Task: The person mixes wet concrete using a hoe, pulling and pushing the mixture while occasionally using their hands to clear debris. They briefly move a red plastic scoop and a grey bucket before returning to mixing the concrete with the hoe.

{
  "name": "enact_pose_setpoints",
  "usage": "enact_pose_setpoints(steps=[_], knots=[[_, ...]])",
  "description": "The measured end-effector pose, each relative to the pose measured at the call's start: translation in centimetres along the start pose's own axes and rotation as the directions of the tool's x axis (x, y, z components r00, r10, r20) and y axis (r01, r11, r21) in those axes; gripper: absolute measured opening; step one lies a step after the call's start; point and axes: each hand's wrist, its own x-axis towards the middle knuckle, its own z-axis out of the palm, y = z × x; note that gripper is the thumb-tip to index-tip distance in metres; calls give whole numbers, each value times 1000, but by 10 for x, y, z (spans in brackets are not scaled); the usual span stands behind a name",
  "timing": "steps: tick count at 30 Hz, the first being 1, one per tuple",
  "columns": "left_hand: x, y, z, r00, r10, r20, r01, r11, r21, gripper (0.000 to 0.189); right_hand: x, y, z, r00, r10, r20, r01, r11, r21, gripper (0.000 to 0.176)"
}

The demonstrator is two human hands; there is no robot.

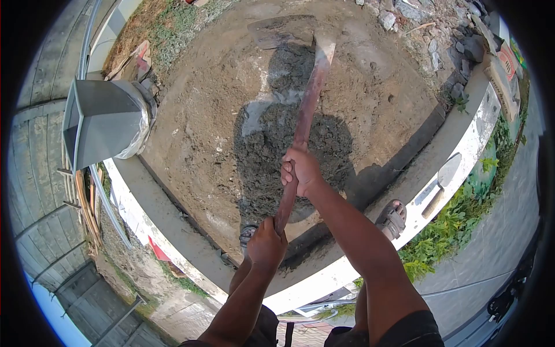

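Both of my hands grip the wooden handle of a hoe (pixel 309 104). Lower down near its end, my left hand (pixel 266 246) is closed around the shaft. My right hand (pixel 300 172) wraps it further up, toward the blade. The wide, mud-coated hoe blade (pixel 282 31) is at the far side of the ground, just beyond a heap of dark wet mortar (pixel 289 130). This mortar spreads toward my feet, partly under my shadow. Dry sandy soil (pixel 191 127) surrounds it.
A low white-topped wall (pixel 341 276) curves around the near side, with my sandalled foot (pixel 394 218) by it. A trowel-like tool (pixel 442 182) lies on the wall at right. A grey angular post (pixel 110 121) stands left. Broken rubble (pixel 433 52) lies at the upper right.
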Motion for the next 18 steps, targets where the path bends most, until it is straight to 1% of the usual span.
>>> enact_pose_setpoints(steps=[2,3,5,6,7,8,9,12,13,14,15,17,18], knots=[[33,18,-10,998,-57,-28,56,998,-16,31,22,-32,29,999,-43,25,45,996,-79,11],[44,27,-20,997,-75,5,75,996,-47,31,32,-42,42,998,-64,30,67,990,-122,11],[54,45,-41,992,-110,67,117,987,-114,32,51,-55,47,997,-11,78,24,985,-172,11],[50,51,-45,984,-124,129,142,980,-143,34,57,-57,44,995,18,101,2,979,-202,11],[44,57,-48,973,-132,190,166,970,-175,35,56,-55,39,994,68,87,-48,975,-217,11],[36,63,-47,956,-141,258,197,958,-208,37,51,-47,29,990,123,67,-105,967,-234,12],[22,65,-44,939,-111,325,201,945,-258,37,41,-39,16,984,175,39,-161,956,-244,12],[-30,77,-29,886,-45,461,254,879,-403,41,-10,-22,-21,969,246,-19,-242,935,-260,10],[-47,79,-21,830,-21,557,305,854,-422,43,-30,-18,-29,962,270,-48,-273,922,-273,9],[-71,81,-9,860,10,511,294,808,-511,44,-49,-15,-36,957,281,-77,-291,908,-302,10],[-87,84,-2,840,9,542,341,768,-541,45,-64,-13,-41,951,289,-108,-309,892,-331,11],[-103,88,4,802,-20,596,414,739,-532,47,-77,-7,-45,950,301,-85,-311,884,-350,11],[-100,89,4,805,-46,591,434,724,-536,48,-79,-6,-43,949,308,-67,-311,881,-357,11]])
